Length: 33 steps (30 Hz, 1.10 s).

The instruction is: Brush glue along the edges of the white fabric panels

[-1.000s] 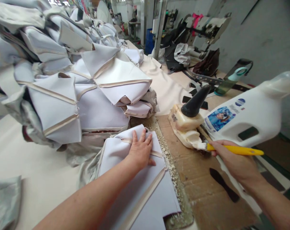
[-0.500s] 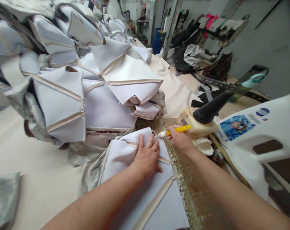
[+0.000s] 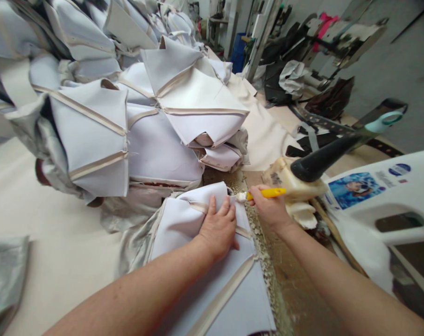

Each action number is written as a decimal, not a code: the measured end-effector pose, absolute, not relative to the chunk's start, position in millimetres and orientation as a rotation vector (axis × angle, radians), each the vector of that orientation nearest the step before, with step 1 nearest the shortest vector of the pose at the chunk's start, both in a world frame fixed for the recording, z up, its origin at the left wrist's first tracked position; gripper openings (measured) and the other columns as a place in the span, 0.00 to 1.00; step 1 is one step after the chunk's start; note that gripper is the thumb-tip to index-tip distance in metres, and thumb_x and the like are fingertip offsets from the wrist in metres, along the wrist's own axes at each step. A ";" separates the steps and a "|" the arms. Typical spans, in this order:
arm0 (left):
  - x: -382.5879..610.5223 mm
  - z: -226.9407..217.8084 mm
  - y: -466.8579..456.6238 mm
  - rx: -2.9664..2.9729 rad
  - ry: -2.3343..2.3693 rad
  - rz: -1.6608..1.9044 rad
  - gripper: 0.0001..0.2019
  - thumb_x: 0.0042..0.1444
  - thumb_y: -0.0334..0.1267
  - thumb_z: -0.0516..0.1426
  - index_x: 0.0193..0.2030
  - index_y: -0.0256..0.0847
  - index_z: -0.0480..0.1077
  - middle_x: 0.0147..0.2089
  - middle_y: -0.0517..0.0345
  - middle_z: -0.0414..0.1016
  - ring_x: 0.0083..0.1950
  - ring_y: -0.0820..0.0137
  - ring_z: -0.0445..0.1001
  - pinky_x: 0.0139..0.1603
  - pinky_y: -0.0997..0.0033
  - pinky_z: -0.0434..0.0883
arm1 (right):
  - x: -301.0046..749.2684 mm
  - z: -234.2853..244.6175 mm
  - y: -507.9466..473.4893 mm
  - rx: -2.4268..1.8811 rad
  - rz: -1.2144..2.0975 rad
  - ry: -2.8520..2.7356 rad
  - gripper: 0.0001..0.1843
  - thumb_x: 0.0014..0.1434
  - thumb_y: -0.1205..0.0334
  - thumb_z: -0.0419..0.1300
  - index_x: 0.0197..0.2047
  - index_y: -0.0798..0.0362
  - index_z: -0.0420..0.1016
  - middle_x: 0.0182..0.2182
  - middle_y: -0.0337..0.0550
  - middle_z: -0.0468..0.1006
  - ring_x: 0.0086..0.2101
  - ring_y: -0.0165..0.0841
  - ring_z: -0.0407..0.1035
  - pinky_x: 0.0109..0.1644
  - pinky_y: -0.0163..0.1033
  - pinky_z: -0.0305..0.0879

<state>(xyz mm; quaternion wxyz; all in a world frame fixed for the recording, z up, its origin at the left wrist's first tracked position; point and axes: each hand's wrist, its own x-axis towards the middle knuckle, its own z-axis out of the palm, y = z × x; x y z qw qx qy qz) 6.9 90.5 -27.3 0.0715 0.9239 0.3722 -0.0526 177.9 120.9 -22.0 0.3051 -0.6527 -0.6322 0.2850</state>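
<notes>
My left hand (image 3: 219, 228) lies flat with fingers spread on a white sewn bag piece (image 3: 194, 275) that has beige seam tape along it. In my right hand (image 3: 271, 207) is a paintbrush (image 3: 273, 192) with a yellow handle, gripped between thumb and fingers. Its whitish bristles point left and meet the far right edge of the bag piece, close to a small curved opening. Beneath that edge runs a brown board (image 3: 289, 280) crusted with dried glue. Whether the bristles carry wet glue I cannot tell.
Several similar white bag pieces (image 3: 163, 140) are heaped ahead and to the left. To the right stand a large white jug (image 3: 380, 200), a yellowish glue container (image 3: 278, 172) with a black cone-shaped piece (image 3: 315, 158), and a wooden stick (image 3: 338, 235). A sewing machine (image 3: 359, 42) is farther back.
The camera view has shifted slightly, so surroundings appear farther right. The brush stays at the bag piece's far edge, and my left hand still presses in about the same spot.
</notes>
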 end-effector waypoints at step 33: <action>11.3 -26.7 88.5 2.765 1.152 -0.191 0.34 0.47 0.59 0.59 0.55 0.36 0.68 0.62 0.47 0.60 0.68 0.49 0.43 0.65 0.36 0.35 | 189.7 -14.7 52.6 -1.812 1.049 -1.523 0.15 0.56 0.56 0.52 0.21 0.52 0.65 0.18 0.35 0.66 0.22 0.30 0.62 0.28 0.35 0.58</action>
